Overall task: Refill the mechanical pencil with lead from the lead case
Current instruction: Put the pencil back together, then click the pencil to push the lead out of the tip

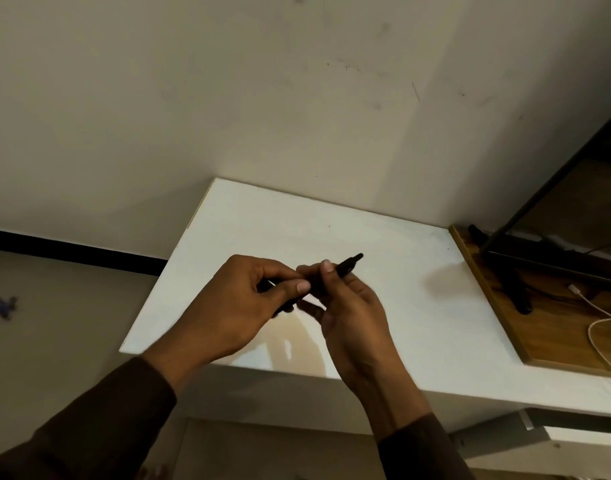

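Observation:
A black mechanical pencil (349, 264) is held above the white table (383, 306), slanting up to the right with one end poking out past my fingers. My right hand (349, 306) pinches its barrel between thumb and fingers. My left hand (241, 303) grips the pencil's lower left part, with a dark piece showing under its fingers. The two hands touch at the fingertips. I see no lead case; the hands may hide it.
A wooden board (556, 323) lies at the table's right, bearing a black monitor stand (511, 282) and a white cable (598, 317). A pale wall rises behind the table. Floor with a small blue object (5, 305) lies to the left.

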`<state>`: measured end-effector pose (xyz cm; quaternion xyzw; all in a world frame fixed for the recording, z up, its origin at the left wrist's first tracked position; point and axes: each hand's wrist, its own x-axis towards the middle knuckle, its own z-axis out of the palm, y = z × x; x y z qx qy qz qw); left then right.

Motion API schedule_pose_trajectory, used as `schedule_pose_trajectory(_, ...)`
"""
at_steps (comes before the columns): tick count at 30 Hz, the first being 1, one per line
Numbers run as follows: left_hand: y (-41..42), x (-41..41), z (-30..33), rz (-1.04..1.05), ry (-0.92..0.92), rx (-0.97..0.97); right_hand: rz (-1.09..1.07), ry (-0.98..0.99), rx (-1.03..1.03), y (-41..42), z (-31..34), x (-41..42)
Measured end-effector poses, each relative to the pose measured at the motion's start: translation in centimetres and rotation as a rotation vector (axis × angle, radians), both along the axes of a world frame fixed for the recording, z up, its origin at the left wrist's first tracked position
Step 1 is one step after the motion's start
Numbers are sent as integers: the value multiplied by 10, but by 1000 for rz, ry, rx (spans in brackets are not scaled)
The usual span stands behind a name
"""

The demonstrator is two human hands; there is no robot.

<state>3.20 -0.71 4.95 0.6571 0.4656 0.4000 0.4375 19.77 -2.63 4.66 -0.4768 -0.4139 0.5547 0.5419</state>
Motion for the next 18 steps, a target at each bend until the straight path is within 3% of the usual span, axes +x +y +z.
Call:
schedule_pose_trajectory(5, 4, -11, -5, 134, -1, -14, -85, 370, -6, 12, 11, 12)
schedule_pose_trajectory(10, 9, -10, -14, 167, 12, -24, -23, 659, 9, 13, 15, 27)
schedule_pose_trajectory(18, 12, -9, -24, 148, 30, -3, -4, 768, 2, 15, 16, 38)
